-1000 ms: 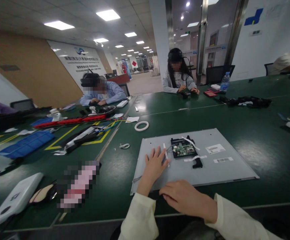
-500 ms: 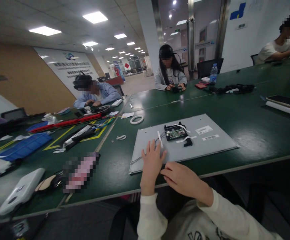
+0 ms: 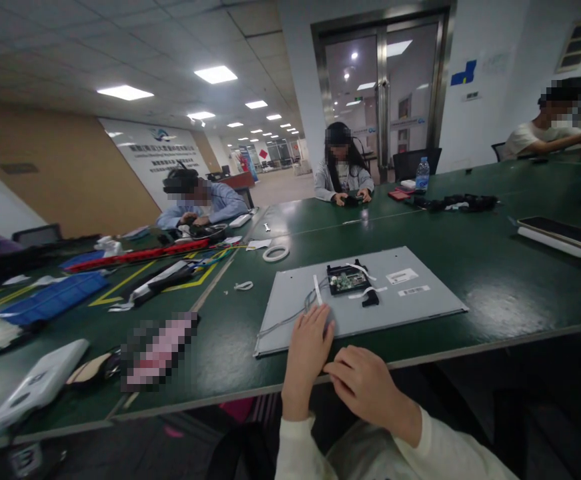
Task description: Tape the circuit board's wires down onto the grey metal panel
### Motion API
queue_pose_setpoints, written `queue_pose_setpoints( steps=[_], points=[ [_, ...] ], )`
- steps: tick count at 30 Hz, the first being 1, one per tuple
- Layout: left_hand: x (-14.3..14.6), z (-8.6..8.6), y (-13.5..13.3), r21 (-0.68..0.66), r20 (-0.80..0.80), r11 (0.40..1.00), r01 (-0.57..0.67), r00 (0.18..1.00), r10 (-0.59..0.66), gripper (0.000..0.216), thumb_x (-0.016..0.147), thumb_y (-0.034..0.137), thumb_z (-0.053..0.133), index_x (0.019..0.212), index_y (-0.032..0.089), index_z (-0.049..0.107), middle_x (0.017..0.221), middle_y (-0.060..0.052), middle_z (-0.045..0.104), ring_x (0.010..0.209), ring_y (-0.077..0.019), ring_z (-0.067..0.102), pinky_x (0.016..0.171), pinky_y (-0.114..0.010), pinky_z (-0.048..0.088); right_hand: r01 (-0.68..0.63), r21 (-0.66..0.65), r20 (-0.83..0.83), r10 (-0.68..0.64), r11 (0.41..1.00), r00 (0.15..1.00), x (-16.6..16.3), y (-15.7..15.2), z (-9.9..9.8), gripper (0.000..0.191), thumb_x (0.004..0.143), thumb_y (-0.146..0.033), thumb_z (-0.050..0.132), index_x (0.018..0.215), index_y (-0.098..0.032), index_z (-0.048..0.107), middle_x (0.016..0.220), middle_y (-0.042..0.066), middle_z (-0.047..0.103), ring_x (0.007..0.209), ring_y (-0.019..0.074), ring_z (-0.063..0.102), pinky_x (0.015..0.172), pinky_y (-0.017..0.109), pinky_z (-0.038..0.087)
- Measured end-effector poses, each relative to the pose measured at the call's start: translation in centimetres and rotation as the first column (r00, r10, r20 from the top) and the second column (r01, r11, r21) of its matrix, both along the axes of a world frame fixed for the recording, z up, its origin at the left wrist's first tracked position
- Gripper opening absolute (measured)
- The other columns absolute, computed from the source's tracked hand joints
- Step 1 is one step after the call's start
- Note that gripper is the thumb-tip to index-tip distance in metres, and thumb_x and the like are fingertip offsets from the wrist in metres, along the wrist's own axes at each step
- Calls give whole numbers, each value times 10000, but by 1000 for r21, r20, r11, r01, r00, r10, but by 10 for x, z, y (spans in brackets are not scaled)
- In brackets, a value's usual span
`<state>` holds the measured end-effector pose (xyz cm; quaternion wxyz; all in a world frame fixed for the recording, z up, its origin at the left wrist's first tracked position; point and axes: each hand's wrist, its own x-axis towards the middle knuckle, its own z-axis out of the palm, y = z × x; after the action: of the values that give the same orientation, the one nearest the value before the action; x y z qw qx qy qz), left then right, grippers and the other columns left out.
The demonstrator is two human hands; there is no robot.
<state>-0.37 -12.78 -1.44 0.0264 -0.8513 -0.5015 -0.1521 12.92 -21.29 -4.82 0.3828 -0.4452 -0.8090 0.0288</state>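
A grey metal panel lies flat on the green table, with a small circuit board and white tape strips near its middle. My left hand rests flat on the panel's near left edge, fingers stretched out. My right hand lies beside it at the table's front edge, fingers curled loosely downward, nothing visible in them. Thin wires run across the panel's left part toward the board.
A white tape ring lies beyond the panel. Left are a blue tray, a red bar, a white device. Right are a dark tablet and a water bottle. Other people sit across the table.
Both hands have slid back toward the table's front edge, and the view has pulled away from the table. The panel has not moved.
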Motion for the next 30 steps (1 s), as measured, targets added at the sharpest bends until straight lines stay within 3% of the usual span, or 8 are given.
queue_pose_setpoints(
  steps=[30],
  points=[
    [3, 4, -6, 2, 67, 1000, 28, 997, -28, 319, 964, 245, 374, 1236, 215, 538, 1340, -71, 566, 1280, -197, 476, 1109, -446, 295, -5, 102, 13, 4, 995, 1000, 3, -3, -8, 183, 846, -118, 501, 954, -213, 615, 851, 32, 576, 794, 169, 483, 714, 309, 347]
  ],
)
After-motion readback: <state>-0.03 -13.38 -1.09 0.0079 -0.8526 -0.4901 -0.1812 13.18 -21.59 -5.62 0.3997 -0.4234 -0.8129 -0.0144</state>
